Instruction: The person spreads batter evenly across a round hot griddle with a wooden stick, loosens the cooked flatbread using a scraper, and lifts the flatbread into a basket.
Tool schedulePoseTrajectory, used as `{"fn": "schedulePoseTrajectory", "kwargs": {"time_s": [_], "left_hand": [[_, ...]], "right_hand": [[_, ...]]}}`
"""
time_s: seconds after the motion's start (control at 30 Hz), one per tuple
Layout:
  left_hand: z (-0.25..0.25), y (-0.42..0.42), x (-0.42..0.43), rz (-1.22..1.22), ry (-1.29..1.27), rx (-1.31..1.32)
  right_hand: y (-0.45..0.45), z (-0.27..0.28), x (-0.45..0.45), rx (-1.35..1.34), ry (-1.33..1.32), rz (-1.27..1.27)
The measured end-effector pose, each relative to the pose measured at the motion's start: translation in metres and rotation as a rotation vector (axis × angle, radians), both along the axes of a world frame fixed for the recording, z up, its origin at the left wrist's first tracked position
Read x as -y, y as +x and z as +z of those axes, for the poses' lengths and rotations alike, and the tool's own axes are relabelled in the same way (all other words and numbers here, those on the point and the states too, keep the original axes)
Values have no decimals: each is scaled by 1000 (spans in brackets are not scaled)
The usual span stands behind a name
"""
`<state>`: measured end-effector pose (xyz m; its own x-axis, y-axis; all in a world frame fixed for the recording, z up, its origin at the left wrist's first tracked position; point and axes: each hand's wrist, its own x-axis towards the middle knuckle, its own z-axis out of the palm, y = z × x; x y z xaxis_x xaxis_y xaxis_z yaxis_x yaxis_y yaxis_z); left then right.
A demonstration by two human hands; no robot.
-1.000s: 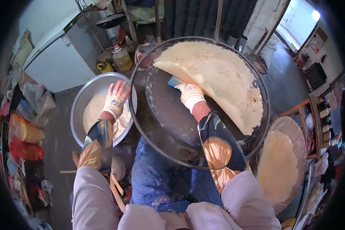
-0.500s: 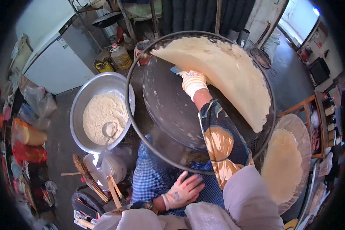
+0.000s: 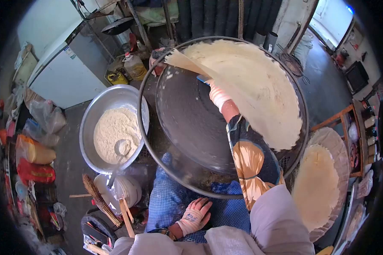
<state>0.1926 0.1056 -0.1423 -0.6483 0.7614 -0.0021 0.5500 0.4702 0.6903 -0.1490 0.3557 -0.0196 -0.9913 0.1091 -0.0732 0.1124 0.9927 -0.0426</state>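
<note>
A large round black griddle (image 3: 187, 119) stands before me. A thin pale pancake (image 3: 247, 68) covers its far and right part, its near-left edge lifted off the surface. My right hand (image 3: 219, 95), in a white glove, reaches under that edge, partly covered by it. It grips a flat scraper with a blue edge (image 3: 203, 79); the rest of the scraper is hidden. My left hand (image 3: 194, 216), also gloved, lies on the blue checked cloth (image 3: 166, 199) over my lap, fingers stretched out and holding nothing.
At the left, a metal basin (image 3: 86, 140) holds pale batter and a ladle (image 3: 121, 149). A white bucket (image 3: 132, 191) and a brush (image 3: 98, 197) stand below it. Another pancake (image 3: 317, 187) lies on a round tray at the right. The griddle's raised metal ring (image 3: 157, 163) curves close to my knees.
My right hand has shifted slightly right and farther beneath the pancake, whose loose edge now covers more of it. My left hand has come down onto my lap.
</note>
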Motion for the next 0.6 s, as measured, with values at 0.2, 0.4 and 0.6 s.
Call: {"fn": "schedulePoseTrajectory", "kwargs": {"time_s": [0.2,0.4,0.6], "left_hand": [[-2,4,2,-8,-80,51],[-4,11,7,5,-54,38],[-13,17,1,-41,58,-24]], "right_hand": [[7,-14,-29,0,25,-24],[61,-66,-113,-7,74,-133],[185,-103,-192,-295,127,-128]]}}
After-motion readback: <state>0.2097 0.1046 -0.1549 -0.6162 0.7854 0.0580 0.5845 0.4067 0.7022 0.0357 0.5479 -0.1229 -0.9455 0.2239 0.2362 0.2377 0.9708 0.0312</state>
